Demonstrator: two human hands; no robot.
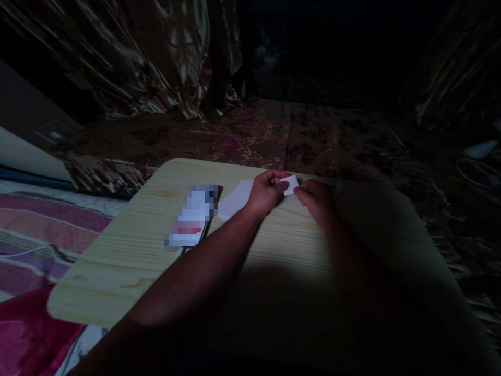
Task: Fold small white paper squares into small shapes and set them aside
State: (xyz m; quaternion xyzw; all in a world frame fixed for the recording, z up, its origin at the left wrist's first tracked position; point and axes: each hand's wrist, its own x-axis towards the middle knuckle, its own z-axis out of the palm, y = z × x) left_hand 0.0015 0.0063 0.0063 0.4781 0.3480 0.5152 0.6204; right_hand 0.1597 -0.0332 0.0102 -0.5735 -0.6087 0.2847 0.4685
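Observation:
Both hands meet over the far part of a light wooden table (136,261). My left hand (266,192) and my right hand (319,201) are closed, pinching a small white piece of paper (290,184) between their fingertips. A larger white sheet (237,200) lies flat on the table just under and left of my left hand. A phone-shaped object with a blurred-out face (193,216) rests on the table left of that sheet.
The room is dark. Patterned floral carpet (274,136) lies beyond the table, shiny drapes (129,57) hang at the back left. Striped bedding (35,230) and a red cloth (27,334) are at left. A white cable (475,172) lies at far right.

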